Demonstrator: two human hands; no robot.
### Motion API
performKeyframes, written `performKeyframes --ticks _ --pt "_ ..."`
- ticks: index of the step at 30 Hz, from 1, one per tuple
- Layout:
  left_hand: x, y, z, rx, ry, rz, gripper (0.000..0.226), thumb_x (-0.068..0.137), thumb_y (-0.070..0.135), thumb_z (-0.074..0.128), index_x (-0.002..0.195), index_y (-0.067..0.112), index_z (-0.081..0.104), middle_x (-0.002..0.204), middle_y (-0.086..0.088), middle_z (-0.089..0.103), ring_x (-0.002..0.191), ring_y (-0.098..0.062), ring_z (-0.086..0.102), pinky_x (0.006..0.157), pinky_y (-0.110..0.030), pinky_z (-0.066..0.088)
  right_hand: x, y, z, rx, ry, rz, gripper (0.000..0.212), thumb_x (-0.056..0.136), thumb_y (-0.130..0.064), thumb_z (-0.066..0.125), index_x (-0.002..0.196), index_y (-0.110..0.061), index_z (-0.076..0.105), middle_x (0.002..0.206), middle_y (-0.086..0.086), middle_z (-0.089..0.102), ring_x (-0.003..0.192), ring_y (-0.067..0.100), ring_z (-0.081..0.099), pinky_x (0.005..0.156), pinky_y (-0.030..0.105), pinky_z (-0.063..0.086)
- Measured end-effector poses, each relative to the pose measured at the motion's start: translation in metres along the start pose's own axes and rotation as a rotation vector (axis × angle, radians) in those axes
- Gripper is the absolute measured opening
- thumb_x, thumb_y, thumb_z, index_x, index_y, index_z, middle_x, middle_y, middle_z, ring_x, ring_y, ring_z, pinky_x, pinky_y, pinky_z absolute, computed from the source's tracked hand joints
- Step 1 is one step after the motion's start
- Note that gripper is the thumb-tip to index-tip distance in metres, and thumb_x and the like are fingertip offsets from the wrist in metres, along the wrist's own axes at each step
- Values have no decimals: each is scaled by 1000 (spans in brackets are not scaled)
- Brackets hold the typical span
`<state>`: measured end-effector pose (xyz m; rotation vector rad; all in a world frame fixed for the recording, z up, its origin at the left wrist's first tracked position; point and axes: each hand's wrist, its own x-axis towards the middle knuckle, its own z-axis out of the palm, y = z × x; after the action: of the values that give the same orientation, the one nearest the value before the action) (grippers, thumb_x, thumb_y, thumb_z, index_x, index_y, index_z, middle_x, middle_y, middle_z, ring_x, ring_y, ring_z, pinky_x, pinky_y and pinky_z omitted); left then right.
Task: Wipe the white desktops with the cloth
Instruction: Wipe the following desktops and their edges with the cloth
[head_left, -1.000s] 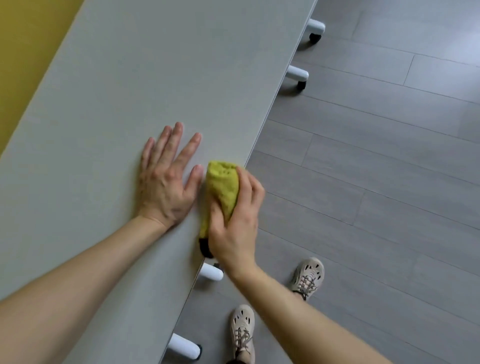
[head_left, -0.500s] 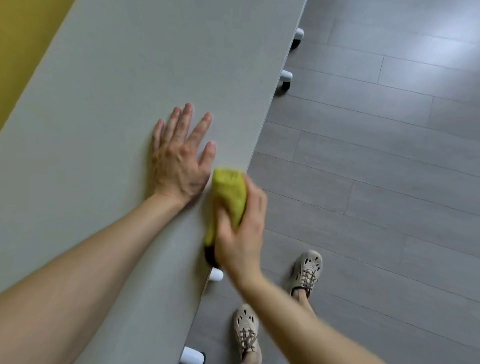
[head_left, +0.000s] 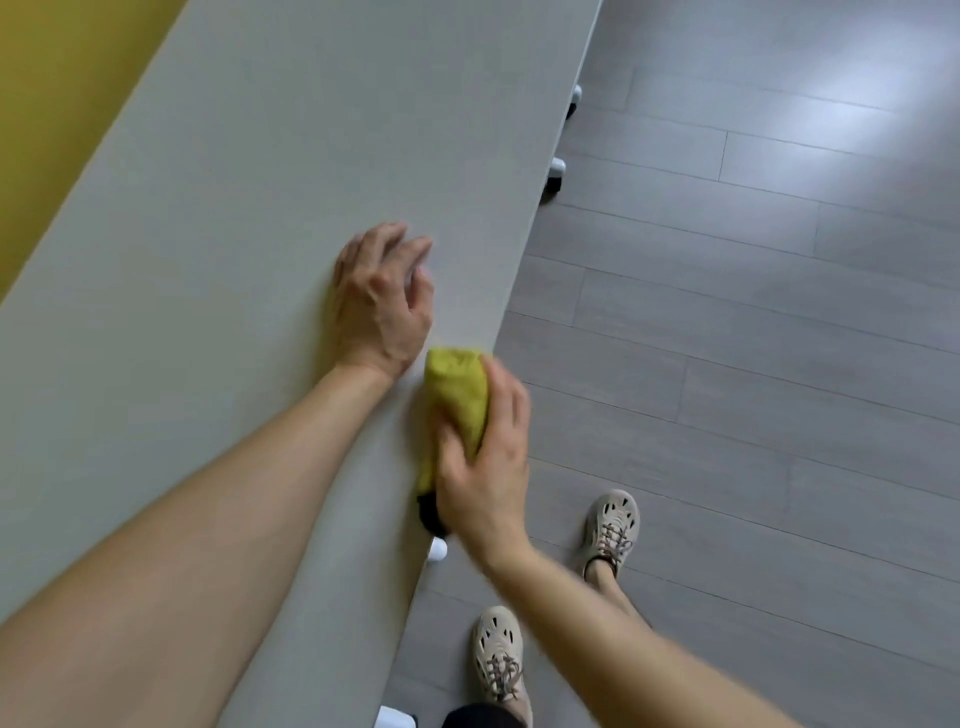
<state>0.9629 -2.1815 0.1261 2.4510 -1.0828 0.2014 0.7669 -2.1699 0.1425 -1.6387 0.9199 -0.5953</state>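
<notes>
cloth (head_left: 457, 395): nubby yellow-green fabric | desktop (head_left: 311, 156): matt, smooth, faint grain | floor (head_left: 753, 312): grey wood-look planks, slight sheen

One wide-angle view is given, worn on the head and aimed steeply downward, close over the desktop (head_left: 260, 208) edge nearest the person; the floor (head_left: 727, 364) beside it is included.

My right hand (head_left: 483, 467) is blurred and covers the lower half of the cloth (head_left: 457, 395). The dark patch at the cloth's near end is possibly a tag. The fingertips of my left hand (head_left: 382, 301) are smeared. The desktop (head_left: 260, 208) runs off the top and left edges. Its casters (head_left: 557, 167) are mostly hidden beneath it.
</notes>
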Motion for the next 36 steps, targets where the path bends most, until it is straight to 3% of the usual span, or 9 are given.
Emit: performKeyframes --ticks 5,10,13,18,22,25,28,32,36 --pt "-91 -14 -52 18 -286 188 52 109 39 47 158 27 57 172 -14 40 161 -33 36 133 -56 23 127 -1 5 -54 176 41 65 96 -16 70 157 -10 49 150 12 54 139 23 51 109 9 27" --pt "-181 -49 -98 148 -377 196 58 112 51 40 168 40 36 182 0 16 169 -24 13 132 -62 16 15 -2 15 -2 161 47 68 99 -11 68 162 -12 43 157 5 50 145 12 45 115 5 23" --pt "-180 -45 -93 161 -353 169 60 109 53 42 168 40 37 182 0 18 169 -24 15 133 -62 16 -56 -1 12 -30 72 5 68 98 -9 71 160 -13 44 155 5 50 143 10 46 112 2 24" --pt "-185 -48 -92 153 -333 173 59 111 54 38 168 41 36 182 0 16 169 -22 12 134 -59 13 48 -4 11 -113 152 109 67 99 -16 70 161 -14 44 154 6 50 140 19 49 104 7 25" --pt "-187 -44 -93 170 -335 172 59 111 55 36 169 42 33 182 0 15 169 -21 10 134 -59 12 10 -6 16 -41 179 64 67 100 -16 68 162 -15 43 156 3 51 144 15 48 118 16 33" --pt "-194 -42 -95 176 -341 166 60 111 56 37 169 43 31 183 1 14 169 -21 9 134 -59 13 -72 -1 13 -10 101 73 67 101 -13 71 162 -14 42 156 2 50 143 6 46 113 4 27" --pt "-202 -37 -95 174 -324 153 59 111 55 39 169 43 34 182 0 17 169 -22 12 134 -59 14 -64 2 2 -74 54 43 66 99 -14 72 159 -14 44 152 3 49 131 -3 44 105 -2 25" --pt "-201 -33 -95 166 -304 152 57 111 52 40 168 41 38 181 -1 20 168 -24 16 134 -59 14 26 3 2 -61 139 101 67 98 -23 69 159 -15 45 153 4 50 139 14 50 114 19 36" --pt "-203 -31 -96 178 -304 153 58 112 52 39 168 40 36 181 -2 20 169 -25 15 134 -59 13 -20 5 8 41 169 63 66 99 -15 69 160 -11 45 153 7 52 141 12 49 110 2 28"
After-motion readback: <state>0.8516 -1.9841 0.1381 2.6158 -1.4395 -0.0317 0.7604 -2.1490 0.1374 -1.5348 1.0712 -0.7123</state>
